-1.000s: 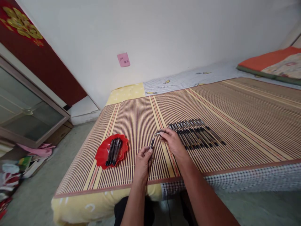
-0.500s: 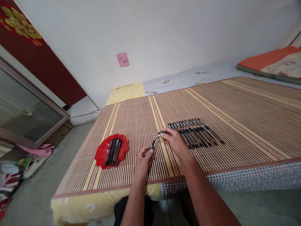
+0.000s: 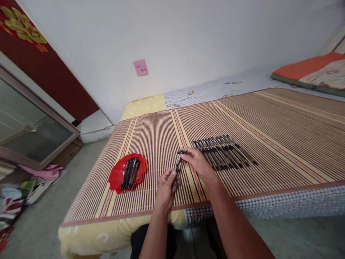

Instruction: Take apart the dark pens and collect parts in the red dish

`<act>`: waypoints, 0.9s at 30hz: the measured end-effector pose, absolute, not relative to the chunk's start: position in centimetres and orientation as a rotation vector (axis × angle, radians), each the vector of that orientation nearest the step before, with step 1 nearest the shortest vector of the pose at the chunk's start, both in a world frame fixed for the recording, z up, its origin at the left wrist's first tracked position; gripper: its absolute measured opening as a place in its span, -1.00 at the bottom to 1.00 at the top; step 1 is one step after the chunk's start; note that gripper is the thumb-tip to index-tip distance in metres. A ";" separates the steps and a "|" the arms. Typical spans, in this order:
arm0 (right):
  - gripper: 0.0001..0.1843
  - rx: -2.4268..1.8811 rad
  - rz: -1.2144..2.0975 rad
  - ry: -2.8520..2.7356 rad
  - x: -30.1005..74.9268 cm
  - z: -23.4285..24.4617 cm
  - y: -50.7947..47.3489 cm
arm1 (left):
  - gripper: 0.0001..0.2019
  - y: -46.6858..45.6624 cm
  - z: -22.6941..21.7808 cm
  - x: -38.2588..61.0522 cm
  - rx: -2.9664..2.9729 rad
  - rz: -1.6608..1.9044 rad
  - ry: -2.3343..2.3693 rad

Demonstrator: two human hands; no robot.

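Observation:
Between my two hands, just above the bamboo mat [image 3: 156, 144], a dark pen [image 3: 178, 162] slants up and to the right. My left hand [image 3: 165, 187] is closed around its lower part. The fingertips of my right hand [image 3: 198, 162] pinch its upper, capped end. Right beside that hand lies a row of several capped dark pens [image 3: 226, 153], side by side on the mat. To the left, a red scalloped dish [image 3: 115, 176] holds several more dark pens [image 3: 130, 174] in a bunch.
The mat covers a bed with yellow and checked bedding [image 3: 124, 230], its front edge close to my legs. A white wall [image 3: 202, 43] with a pink note [image 3: 140, 68] rises behind. An orange folded quilt [image 3: 304, 68] lies at the far right. A glass-panelled cabinet [image 3: 40, 136] stands left.
The cap in my right hand and the pen in my left met at an angle before; now they line up straight. My hands have drawn slightly closer together.

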State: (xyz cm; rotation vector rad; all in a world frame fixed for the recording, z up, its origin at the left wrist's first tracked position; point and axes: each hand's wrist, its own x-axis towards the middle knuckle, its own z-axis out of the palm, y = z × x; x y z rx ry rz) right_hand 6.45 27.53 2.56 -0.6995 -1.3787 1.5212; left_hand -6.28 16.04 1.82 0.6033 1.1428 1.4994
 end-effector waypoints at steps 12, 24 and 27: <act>-0.51 -0.563 1.542 -1.410 5.6 1.9 27.6 | -0.59 16.0 2.0 -5.7 0.591 1.464 1.031; -0.61 -0.798 1.071 -1.768 3.6 1.6 26.3 | -0.62 16.0 0.6 -6.6 0.526 1.463 0.863; -0.61 -0.851 0.991 -1.827 3.5 1.6 26.1 | -0.60 15.9 0.5 -6.6 0.514 1.462 0.838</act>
